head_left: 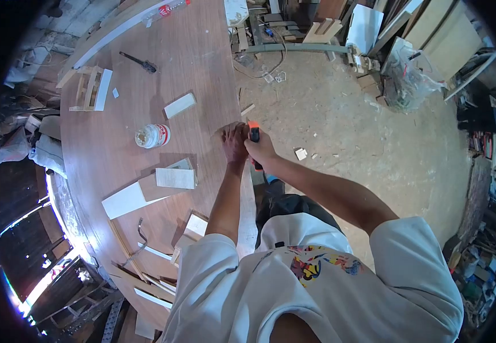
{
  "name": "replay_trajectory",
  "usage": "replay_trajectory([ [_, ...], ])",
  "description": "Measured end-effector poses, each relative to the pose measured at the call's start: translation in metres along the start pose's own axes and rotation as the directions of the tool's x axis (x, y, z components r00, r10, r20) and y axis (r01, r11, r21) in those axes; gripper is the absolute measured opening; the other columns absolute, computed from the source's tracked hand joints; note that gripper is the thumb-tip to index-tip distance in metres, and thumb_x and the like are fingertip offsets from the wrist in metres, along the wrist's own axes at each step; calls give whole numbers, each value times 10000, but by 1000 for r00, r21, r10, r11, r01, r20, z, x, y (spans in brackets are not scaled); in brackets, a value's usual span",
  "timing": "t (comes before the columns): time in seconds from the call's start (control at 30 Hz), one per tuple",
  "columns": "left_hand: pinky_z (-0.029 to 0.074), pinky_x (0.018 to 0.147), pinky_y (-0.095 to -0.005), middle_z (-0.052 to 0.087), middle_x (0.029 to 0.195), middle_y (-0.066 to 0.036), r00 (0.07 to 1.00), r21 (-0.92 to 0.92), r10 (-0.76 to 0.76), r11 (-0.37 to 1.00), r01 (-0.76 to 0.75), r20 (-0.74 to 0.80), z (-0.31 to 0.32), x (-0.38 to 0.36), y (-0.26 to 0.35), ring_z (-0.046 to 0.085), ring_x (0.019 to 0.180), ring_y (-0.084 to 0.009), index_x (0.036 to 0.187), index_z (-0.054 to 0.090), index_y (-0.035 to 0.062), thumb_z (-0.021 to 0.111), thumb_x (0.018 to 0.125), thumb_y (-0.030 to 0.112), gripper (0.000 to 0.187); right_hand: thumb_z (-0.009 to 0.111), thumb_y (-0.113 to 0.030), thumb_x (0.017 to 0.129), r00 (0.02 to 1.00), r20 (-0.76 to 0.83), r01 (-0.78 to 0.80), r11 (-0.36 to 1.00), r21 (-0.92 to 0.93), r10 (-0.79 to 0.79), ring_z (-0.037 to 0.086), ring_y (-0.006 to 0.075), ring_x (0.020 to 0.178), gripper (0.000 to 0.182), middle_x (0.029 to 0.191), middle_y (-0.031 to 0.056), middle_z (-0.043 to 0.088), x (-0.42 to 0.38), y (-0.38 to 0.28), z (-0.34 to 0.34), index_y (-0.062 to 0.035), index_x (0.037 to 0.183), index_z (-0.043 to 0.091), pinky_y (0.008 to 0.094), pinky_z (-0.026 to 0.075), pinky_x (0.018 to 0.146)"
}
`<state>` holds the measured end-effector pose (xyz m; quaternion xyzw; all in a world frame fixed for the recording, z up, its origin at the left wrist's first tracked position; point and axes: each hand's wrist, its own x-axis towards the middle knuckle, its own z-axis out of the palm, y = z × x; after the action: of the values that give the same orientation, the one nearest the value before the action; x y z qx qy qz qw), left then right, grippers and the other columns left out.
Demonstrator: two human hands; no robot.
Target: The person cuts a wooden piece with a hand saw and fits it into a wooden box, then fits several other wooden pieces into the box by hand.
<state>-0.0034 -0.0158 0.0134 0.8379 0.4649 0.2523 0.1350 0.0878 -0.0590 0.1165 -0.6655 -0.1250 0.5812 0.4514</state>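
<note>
My right hand (262,150) is closed round the black and orange handle of a tool (254,132) at the table's right edge. Pressed near that same edge, my left hand (235,140) touches or nearly touches the right one; what lies under its fingers is hidden. The tool's working end cannot be made out. Left of my hands are a small white block (180,106) and a jar (153,136) with a red and white label. Nearer to me, white boards (176,178) lie on the wooden table (202,68).
A black tool (138,62) and a small wooden frame (92,89) lie on the table's far left part. Wood strips and a bent metal rod (141,233) are at the near left. Scraps dot the floor (339,137); a plastic bag (408,77) stands beyond.
</note>
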Motion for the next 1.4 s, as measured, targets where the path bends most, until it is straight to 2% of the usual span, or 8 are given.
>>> replay_trajectory([
  [0.17,344,904,-413,564,1046,-42,984,30,145,988,-149,101,-14,10,12,506,1033,-214,982,580,122,583,746,214,254,522,-39,800,999,-46,0,952,306,14,434,108,378,80,572,10,451,-33,15,-6,-69,861,480,275,340,335],
  [0.27,337,911,-411,557,1057,-48,999,-51,5,999,-4,31,-1,14,2,502,1025,-222,993,581,114,569,744,179,258,536,-28,803,993,-108,63,976,210,-41,471,102,457,43,603,8,483,-35,40,0,-46,825,503,270,379,407],
  [0.33,334,915,-412,555,1061,-57,1000,-48,-21,999,21,10,1,12,3,501,1025,-235,1015,579,104,563,744,164,279,554,-12,782,876,-178,438,894,-96,-448,506,109,543,25,628,22,520,-38,57,5,-12,779,529,280,413,490],
  [0.73,354,867,-415,539,1048,-104,994,-55,-107,993,107,12,-1,9,2,494,1001,-296,1075,557,52,537,742,93,336,648,14,639,876,11,470,849,-240,-482,524,124,581,140,629,50,536,-51,126,-15,-15,648,512,276,419,532],
  [0.93,359,860,-414,551,1028,-119,997,-13,-63,998,62,-46,4,9,-8,504,990,-299,1015,559,29,525,750,54,269,649,-32,651,732,136,680,702,-210,-668,538,269,551,144,627,116,505,-50,124,-26,-7,694,513,343,409,513],
  [1.07,356,880,-421,558,1047,-120,990,29,-108,993,111,-92,10,6,-8,505,1019,-297,1014,567,21,517,772,25,247,666,-45,643,756,131,653,722,-230,-641,530,263,529,168,602,111,488,-76,93,-62,-21,673,502,335,399,491],
  [1.23,355,897,-427,561,1064,-118,984,-25,-161,987,159,-73,-6,-1,-16,504,1041,-297,1030,573,36,516,786,26,251,649,-27,614,562,219,814,486,-318,-798,483,236,459,186,550,74,454,-109,48,-126,-64,590,469,320,365,440],
  [1.4,344,935,-425,569,1084,-107,969,-67,-242,969,238,-58,-7,-5,-32,502,1076,-288,1065,581,52,538,806,78,263,641,-19,608,642,148,721,527,-450,-753,459,217,440,207,528,78,440,-136,47,-174,-49,554,444,313,361,439],
])
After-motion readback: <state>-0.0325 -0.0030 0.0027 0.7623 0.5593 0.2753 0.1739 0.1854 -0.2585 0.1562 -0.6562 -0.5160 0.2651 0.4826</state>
